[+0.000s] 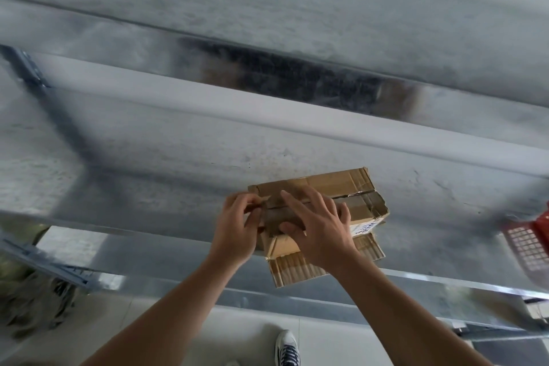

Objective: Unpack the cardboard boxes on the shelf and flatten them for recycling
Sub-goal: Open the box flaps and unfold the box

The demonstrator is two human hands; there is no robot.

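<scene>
Small worn brown cardboard box (341, 186) sat on grey galvanised metal shelf (148, 157), near front edge, with corrugated front flap (297, 272) hanging over lip. Right hand (320, 230) lay spread on box top, fingers straight, likely bracing against pull. Left hand (234, 229) curled at box's left end, fingertips pinching end of brown packing tape (361, 201), apparently to peel seam open.

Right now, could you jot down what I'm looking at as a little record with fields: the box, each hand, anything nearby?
place: metal shelf
box: cardboard box lying on the shelf near its front edge
tape: brown strip along the box's top
left hand: pinches the tape at the box's left end
right hand: fingers spread, pressing on the box
nearby: red basket at the right edge
</scene>
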